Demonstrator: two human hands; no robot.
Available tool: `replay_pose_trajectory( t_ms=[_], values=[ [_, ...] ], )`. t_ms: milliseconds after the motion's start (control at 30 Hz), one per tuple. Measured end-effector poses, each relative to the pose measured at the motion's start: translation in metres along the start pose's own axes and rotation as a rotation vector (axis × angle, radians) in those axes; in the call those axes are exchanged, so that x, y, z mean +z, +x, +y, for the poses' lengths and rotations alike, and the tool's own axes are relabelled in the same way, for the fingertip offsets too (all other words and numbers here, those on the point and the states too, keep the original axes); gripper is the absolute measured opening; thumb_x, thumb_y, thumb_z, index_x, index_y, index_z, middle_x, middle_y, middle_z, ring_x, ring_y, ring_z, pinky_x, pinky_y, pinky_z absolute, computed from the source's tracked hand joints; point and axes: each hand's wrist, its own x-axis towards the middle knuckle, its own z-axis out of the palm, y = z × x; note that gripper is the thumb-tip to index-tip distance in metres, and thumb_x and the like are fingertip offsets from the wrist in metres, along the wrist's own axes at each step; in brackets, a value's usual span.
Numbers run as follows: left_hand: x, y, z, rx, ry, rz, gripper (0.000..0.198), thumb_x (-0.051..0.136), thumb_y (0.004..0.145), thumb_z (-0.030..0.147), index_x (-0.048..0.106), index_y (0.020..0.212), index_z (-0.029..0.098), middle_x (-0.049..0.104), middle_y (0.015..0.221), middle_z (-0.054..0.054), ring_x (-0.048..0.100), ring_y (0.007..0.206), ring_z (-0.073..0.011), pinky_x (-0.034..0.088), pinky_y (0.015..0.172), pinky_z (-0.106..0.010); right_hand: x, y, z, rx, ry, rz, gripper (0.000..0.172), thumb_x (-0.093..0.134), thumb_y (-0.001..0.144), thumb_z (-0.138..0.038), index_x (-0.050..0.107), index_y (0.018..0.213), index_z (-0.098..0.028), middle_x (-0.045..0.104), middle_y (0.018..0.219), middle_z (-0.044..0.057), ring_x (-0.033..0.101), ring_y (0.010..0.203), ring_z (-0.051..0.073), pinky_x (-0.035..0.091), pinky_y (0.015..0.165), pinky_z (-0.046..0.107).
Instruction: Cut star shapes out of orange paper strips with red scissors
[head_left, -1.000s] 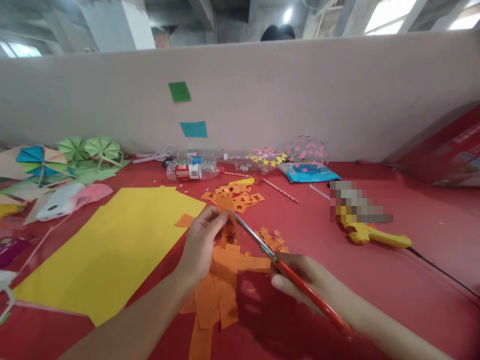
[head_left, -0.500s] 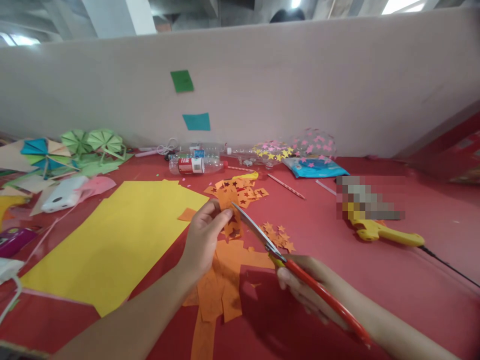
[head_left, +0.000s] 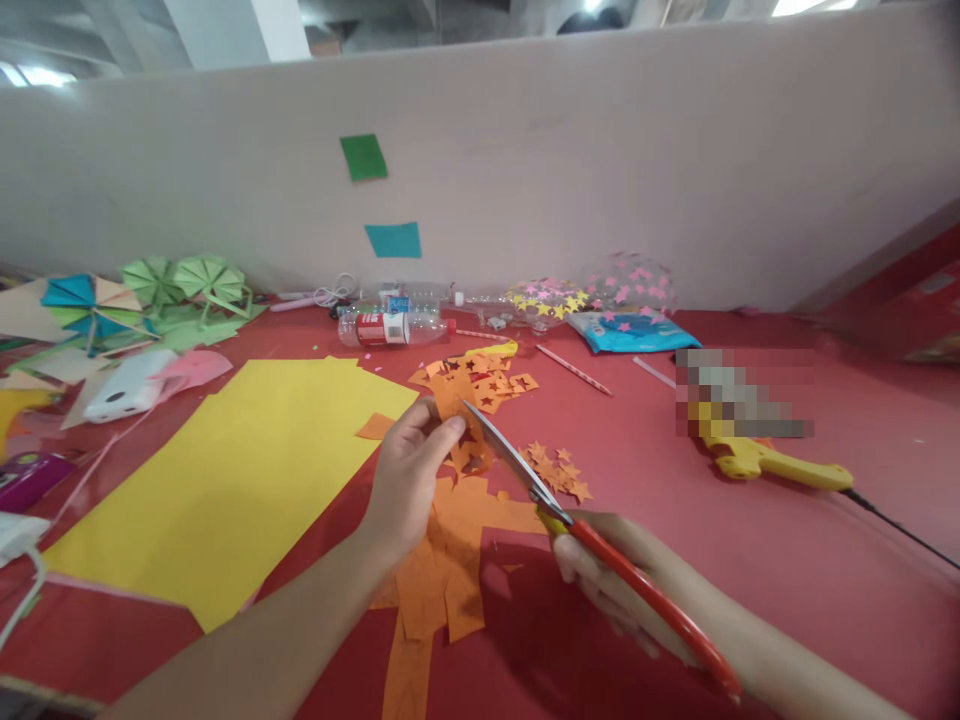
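Between the thumb and fingers of my left hand (head_left: 409, 470) is an orange strip of paper (head_left: 452, 393), with star-shaped holes in its lower part. My right hand (head_left: 622, 570) is closed round the red and yellow handles of a pair of scissors (head_left: 517, 465). The tips of the blades meet the strip close to my left thumb. Orange paper scraps (head_left: 442, 570) are piled below my hands on the red table. Right of the blades lies a heap of small orange stars (head_left: 556, 470). Behind the strip are orange offcuts with star holes (head_left: 495, 382).
Yellow sheets (head_left: 225, 480) cover the left. A yellow glue gun (head_left: 780, 467) with a cord lies right, partly blurred out. Plastic bottles (head_left: 386, 328), a blue packet (head_left: 637, 333) and a striped straw (head_left: 574, 369) lie along the pale partition (head_left: 525, 160). Folded paper pinwheels (head_left: 94, 310) stand far left.
The orange strip has tilted slightly in my left hand, its lower end shifting a little right. The scissors and both hands have hardly moved.
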Motion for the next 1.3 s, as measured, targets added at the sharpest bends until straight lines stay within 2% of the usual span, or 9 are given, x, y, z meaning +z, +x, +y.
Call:
replay_pose_trajectory(
  t_ms=[133, 267, 433, 600, 833, 1300],
  values=[
    [0.000, 0.000, 0.000, -0.003, -0.005, -0.014, 0.006, 0.062, 0.082, 0.025, 0.064, 0.084, 0.020, 0.068, 0.089, -0.001, 0.061, 0.075, -0.0125, 0.046, 0.069, -0.023, 0.001, -0.001, 0.001, 0.000, 0.027, 0.028, 0.058, 0.050, 0.074, -0.077, 0.035, 0.062, -0.022, 0.032, 0.047, -0.009, 0.028, 0.038, 0.005, 0.022, 0.035, 0.018],
    [0.001, -0.001, 0.000, -0.014, -0.006, -0.002, 0.015, 0.063, 0.081, 0.025, 0.067, 0.094, 0.020, 0.070, 0.091, -0.002, 0.063, 0.080, -0.0148, 0.047, 0.072, -0.025, 0.002, 0.001, 0.005, -0.006, 0.041, 0.020, 0.055, 0.052, 0.077, -0.072, 0.036, 0.062, -0.021, 0.032, 0.046, -0.009, 0.028, 0.038, 0.005, 0.021, 0.034, 0.017],
    [0.002, -0.001, 0.001, -0.018, 0.007, 0.008, 0.019, 0.063, 0.080, 0.026, 0.068, 0.098, 0.020, 0.070, 0.092, -0.003, 0.063, 0.080, -0.0153, 0.047, 0.068, -0.024, 0.002, 0.001, 0.007, -0.011, 0.014, 0.017, 0.054, 0.054, 0.078, -0.070, 0.035, 0.063, -0.022, 0.031, 0.046, -0.009, 0.028, 0.038, 0.005, 0.021, 0.033, 0.016],
    [0.003, -0.001, 0.001, -0.027, 0.006, 0.016, 0.017, 0.064, 0.079, 0.027, 0.068, 0.094, 0.019, 0.069, 0.088, -0.004, 0.060, 0.073, -0.0135, 0.046, 0.062, -0.023, 0.002, 0.001, 0.008, -0.009, -0.032, 0.037, 0.052, 0.048, 0.083, -0.068, 0.036, 0.064, -0.022, 0.032, 0.046, -0.009, 0.028, 0.037, 0.005, 0.022, 0.034, 0.016],
    [0.002, -0.001, 0.002, -0.025, 0.016, -0.013, 0.013, 0.062, 0.081, 0.027, 0.068, 0.090, 0.019, 0.066, 0.082, -0.002, 0.055, 0.067, -0.0104, 0.044, 0.059, -0.022, 0.001, 0.003, -0.001, 0.023, -0.019, 0.011, 0.053, 0.049, 0.079, -0.072, 0.035, 0.064, -0.023, 0.031, 0.043, -0.011, 0.028, 0.032, 0.004, 0.025, 0.032, 0.017],
    [0.003, -0.002, 0.003, -0.022, 0.029, -0.014, 0.011, 0.061, 0.080, 0.028, 0.067, 0.085, 0.020, 0.065, 0.078, 0.000, 0.053, 0.063, -0.0106, 0.043, 0.056, -0.022, 0.001, 0.003, -0.001, -0.009, -0.087, 0.025, 0.054, 0.049, 0.080, -0.071, 0.032, 0.062, -0.023, 0.031, 0.046, -0.010, 0.029, 0.033, 0.005, 0.022, 0.033, 0.018]
  ],
)
